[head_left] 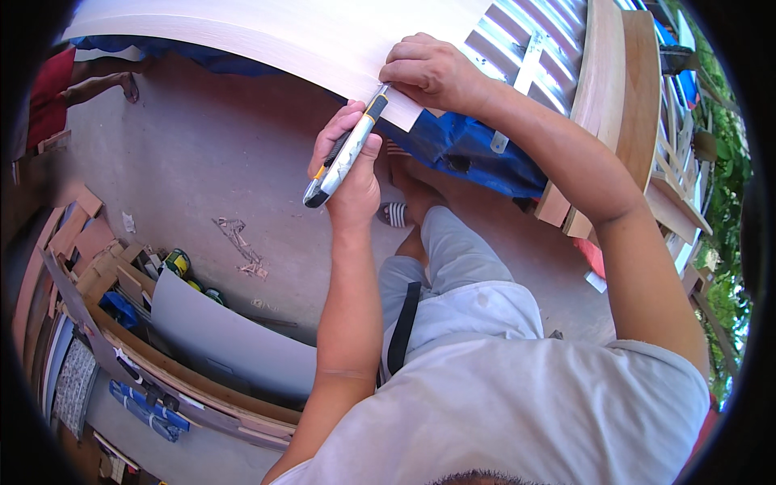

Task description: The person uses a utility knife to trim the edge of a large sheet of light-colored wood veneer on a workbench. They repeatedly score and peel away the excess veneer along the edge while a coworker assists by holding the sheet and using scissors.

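The left hand (364, 175) is closed around a snap-off utility knife (353, 148), located at the edge of the wood-grain sheet (242, 22). The right hand (428, 74) has fingers curled beside the blade (382, 89); their hold cannot be determined. Apparent step: blade positioning. The next move calls for clear fingertips.

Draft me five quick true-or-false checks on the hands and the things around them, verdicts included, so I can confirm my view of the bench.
1. The left hand grips a utility knife. True.
2. The knife's body is solid red. False: it is silvery white with yellow and black parts.
3. The right hand is close to the knife's tip. True.
4. The blue tarp covers the top of the pale sheet. False: the tarp shows below the sheet's near edge.
5. A striped sandal shows on a foot below. True.
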The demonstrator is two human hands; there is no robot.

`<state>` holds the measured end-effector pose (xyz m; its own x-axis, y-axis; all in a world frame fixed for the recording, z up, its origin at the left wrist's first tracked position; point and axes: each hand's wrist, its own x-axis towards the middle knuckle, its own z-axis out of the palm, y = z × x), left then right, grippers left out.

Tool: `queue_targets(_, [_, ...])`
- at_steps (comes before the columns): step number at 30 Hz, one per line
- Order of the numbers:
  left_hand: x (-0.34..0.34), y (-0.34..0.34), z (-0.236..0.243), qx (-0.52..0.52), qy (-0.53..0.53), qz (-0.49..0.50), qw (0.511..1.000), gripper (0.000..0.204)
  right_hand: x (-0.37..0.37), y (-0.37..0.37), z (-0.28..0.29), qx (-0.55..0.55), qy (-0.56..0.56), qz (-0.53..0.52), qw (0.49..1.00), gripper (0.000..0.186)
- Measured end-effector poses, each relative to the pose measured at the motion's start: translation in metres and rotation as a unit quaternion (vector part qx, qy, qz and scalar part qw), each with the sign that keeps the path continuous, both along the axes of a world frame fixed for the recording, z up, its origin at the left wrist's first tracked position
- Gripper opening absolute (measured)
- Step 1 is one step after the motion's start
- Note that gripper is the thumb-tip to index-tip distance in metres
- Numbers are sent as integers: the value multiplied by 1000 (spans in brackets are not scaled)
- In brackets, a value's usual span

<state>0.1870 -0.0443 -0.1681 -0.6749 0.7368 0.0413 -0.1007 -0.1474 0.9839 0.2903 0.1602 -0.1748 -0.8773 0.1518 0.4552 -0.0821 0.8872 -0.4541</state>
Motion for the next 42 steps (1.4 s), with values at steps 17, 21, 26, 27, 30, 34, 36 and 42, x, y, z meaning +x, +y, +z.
queue_targets(17, [97, -52, 29, -47, -17, -112, 992, 31, 142, -73, 26, -53, -95, -41, 993, 22])
queue_targets(21, [97, -106, 81, -87, -20, -167, 982, 29, 174, -148, 64, -89, -131, -80, 984, 34])
queue_targets(26, [41, -197, 125, -105, 131, -98, 981, 29, 152, -198, 86, -165, -131, -195, 958, 63])
queue_targets(27, [30, -221, 130, -127, 138, -57, 981, 29, 141, -198, 85, -132, -159, -230, 951, 73])
queue_targets(30, [0, -291, 134, -230, 153, 89, 957, 30, 108, -183, 79, -47, -108, -299, 947, 76])
queue_targets(34, [-22, -372, 118, -375, 126, 227, 890, 26, 59, -142, 71, 12, -174, -349, 921, 87])
queue_targets(36, [-27, -406, 111, -456, 117, 212, 856, 25, 32, -124, 70, 5, -250, -372, 894, 89])
queue_targets(42, [-46, -450, 71, -498, 26, 161, 852, 22, -37, -135, 62, 12, -328, -304, 894, 93])
